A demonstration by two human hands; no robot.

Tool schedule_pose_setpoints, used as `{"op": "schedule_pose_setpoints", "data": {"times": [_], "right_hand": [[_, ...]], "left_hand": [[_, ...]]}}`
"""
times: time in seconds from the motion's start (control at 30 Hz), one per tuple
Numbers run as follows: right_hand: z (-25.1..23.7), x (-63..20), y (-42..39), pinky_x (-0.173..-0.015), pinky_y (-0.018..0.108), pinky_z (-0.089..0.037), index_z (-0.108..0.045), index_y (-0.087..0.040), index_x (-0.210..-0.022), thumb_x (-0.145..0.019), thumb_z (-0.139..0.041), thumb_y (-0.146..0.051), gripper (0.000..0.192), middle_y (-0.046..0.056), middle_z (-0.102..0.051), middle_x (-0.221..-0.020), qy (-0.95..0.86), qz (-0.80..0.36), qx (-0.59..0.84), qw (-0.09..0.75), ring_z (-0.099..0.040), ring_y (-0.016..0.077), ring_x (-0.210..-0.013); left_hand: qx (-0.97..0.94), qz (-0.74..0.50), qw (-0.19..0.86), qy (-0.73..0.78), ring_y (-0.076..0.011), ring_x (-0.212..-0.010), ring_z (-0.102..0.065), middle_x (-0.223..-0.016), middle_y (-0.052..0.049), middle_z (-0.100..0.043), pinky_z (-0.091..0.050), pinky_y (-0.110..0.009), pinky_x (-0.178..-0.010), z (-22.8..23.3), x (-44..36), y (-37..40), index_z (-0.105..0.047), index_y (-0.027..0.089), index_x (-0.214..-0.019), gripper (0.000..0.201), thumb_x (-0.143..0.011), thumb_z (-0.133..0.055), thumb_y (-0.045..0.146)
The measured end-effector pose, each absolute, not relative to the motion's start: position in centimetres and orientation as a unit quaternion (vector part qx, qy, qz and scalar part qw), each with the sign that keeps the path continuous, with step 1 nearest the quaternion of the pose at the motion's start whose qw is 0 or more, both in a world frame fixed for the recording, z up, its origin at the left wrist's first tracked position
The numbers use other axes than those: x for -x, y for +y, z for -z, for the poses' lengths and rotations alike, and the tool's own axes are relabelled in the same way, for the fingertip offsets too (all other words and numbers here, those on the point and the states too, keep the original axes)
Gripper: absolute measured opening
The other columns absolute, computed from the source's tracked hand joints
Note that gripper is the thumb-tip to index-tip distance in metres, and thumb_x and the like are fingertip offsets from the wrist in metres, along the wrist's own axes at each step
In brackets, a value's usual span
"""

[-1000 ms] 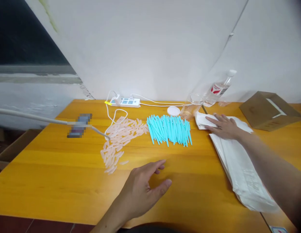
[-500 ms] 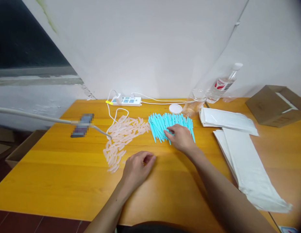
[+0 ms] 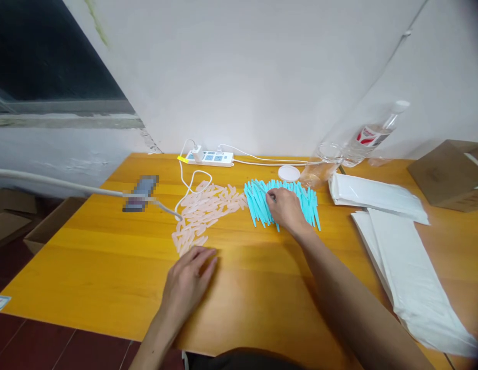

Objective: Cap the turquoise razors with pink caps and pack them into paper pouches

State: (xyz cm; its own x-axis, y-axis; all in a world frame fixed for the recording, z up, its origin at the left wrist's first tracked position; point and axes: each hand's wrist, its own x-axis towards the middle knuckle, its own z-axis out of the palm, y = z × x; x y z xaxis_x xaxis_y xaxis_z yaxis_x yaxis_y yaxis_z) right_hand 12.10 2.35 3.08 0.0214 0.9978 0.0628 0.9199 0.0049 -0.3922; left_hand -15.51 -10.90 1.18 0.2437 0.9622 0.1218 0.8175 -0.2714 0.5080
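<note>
My right hand [image 3: 287,209] lies on the heap of turquoise sticks [image 3: 279,201], which sits toward the far edge of the table [image 3: 108,267], right of its middle. The fingers curl down among the sticks, and the thumb and forefinger appear to pinch one at the heap's left side; I cannot tell for certain that it is gripped.

My left hand [image 3: 187,282] rests palm down near the front edge, fingers extended and slack, holding nothing. Its fingertips [image 3: 208,255] sit just beside the near end of the scatter of pale pink pieces [image 3: 204,210], which runs from there back toward the power strip [image 3: 210,157] at the far edge.

Judgement: the step in hand is picking up parts, one turquoise stick on the right, one pink piece about to be taken on the left. The next move calls for separating a single stick without dragging its neighbours, and for a fine pinch on one small pink piece.

Also noted: white bags [image 3: 401,257] stacked toward the right edge, a clear bottle [image 3: 372,136], a white lid [image 3: 289,173], and a cardboard box [image 3: 451,174] at the far right corner.
</note>
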Motion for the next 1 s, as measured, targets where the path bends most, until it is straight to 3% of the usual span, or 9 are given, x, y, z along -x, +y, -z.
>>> {"op": "schedule_pose_setpoints", "data": {"times": [0.1,0.2,0.33,0.4,0.53,0.63,0.73,0.83,1.0], "right_hand": [[-4.0,-13.8,-1.1,-0.068,0.026,-0.043,-0.066,-0.018,-0.094,-0.098,-0.043,-0.031,0.027,0.006,-0.071,-0.086,-0.688,-0.280,0.631,0.226,-0.062,0.0168,-0.076],[-3.2,-15.3,-5.3,-0.053,0.023,-0.036,-0.058,-0.020,-0.084,-0.098,-0.046,-0.041,0.028,-0.002,-0.055,-0.069,-0.659,-0.504,0.527,0.187,-0.046,0.0117,-0.058],[-1.0,-16.2,-8.7,-0.050,0.022,-0.028,-0.055,-0.019,-0.082,-0.097,-0.048,-0.047,0.032,-0.005,-0.042,-0.067,-0.628,-0.579,0.496,0.159,-0.034,0.0098,-0.057],[-0.4,-16.5,-9.0,-0.052,0.023,-0.028,-0.055,-0.018,-0.083,-0.098,-0.048,-0.047,0.033,-0.005,-0.042,-0.068,-0.629,-0.578,0.492,0.167,-0.034,0.0100,-0.060],[-0.1,-16.9,-8.8,-0.056,0.024,-0.029,-0.057,-0.017,-0.085,-0.098,-0.049,-0.047,0.033,-0.004,-0.043,-0.071,-0.637,-0.578,0.478,0.177,-0.035,0.0105,-0.063],[0.1,-17.2,-8.8,-0.056,0.025,-0.027,-0.057,-0.017,-0.086,-0.098,-0.049,-0.049,0.035,-0.004,-0.042,-0.070,-0.628,-0.590,0.472,0.184,-0.034,0.0105,-0.063],[0.4,-17.3,-9.0,-0.056,0.025,-0.027,-0.057,-0.017,-0.087,-0.099,-0.048,-0.049,0.035,-0.004,-0.042,-0.071,-0.623,-0.595,0.470,0.192,-0.033,0.0106,-0.064],[0.5,-17.0,-9.1,-0.058,0.026,-0.028,-0.057,-0.017,-0.087,-0.099,-0.048,-0.050,0.036,-0.004,-0.042,-0.073,-0.608,-0.598,0.479,0.210,-0.034,0.0109,-0.065],[0.5,-16.4,-8.9,-0.060,0.026,-0.027,-0.056,-0.017,-0.087,-0.099,-0.048,-0.052,0.037,-0.004,-0.040,-0.074,-0.582,-0.605,0.490,0.236,-0.034,0.0113,-0.067]], "left_hand": [[-0.802,-0.145,0.082,0.574,-0.0227,-0.099,-0.064,-0.108,-0.007,-0.068,-0.054,-0.036,-0.088,-0.4,17.8,-10.3,-0.071,0.026,-0.117,0.027,-0.098,-0.053,0.031],[-0.829,-0.107,0.051,0.547,-0.0236,-0.098,-0.062,-0.107,-0.008,-0.067,-0.054,-0.038,-0.087,-0.1,18.1,-9.6,-0.074,0.026,-0.109,0.024,-0.098,-0.053,0.029],[-0.836,-0.109,0.074,0.533,-0.0234,-0.093,-0.063,-0.099,-0.009,-0.070,-0.053,-0.039,-0.087,-0.6,16.3,-8.7,-0.074,0.021,-0.097,0.028,-0.101,-0.048,0.029],[-0.824,-0.133,0.150,0.530,-0.0226,-0.091,-0.065,-0.096,-0.009,-0.071,-0.053,-0.038,-0.086,-1.0,15.1,-8.4,-0.072,0.019,-0.101,0.030,-0.102,-0.046,0.032],[-0.697,-0.227,0.401,0.550,-0.0170,-0.075,-0.067,-0.096,-0.006,-0.070,-0.056,-0.031,-0.073,-0.9,12.6,-8.2,-0.059,0.021,-0.135,0.044,-0.099,-0.051,0.044],[-0.545,-0.290,0.555,0.558,-0.0153,-0.071,-0.067,-0.099,-0.006,-0.068,-0.059,-0.032,-0.070,-0.1,11.1,-8.1,-0.061,0.019,-0.134,0.055,-0.091,-0.061,0.054],[-0.476,-0.304,0.615,0.549,-0.0182,-0.078,-0.068,-0.095,-0.006,-0.066,-0.060,-0.036,-0.076,0.7,10.2,-8.3,-0.060,0.018,-0.137,0.061,-0.089,-0.063,0.055],[-0.579,-0.277,0.527,0.558,-0.0199,-0.082,-0.068,-0.091,-0.007,-0.068,-0.057,-0.036,-0.079,0.8,9.6,-9.0,-0.062,0.019,-0.136,0.050,-0.096,-0.053,0.046],[-0.787,-0.118,0.164,0.582,-0.0258,-0.089,-0.066,-0.089,-0.009,-0.070,-0.050,-0.036,-0.077,-0.5,8.6,-9.9,-0.077,0.022,-0.098,0.026,-0.094,-0.051,0.025]]}}
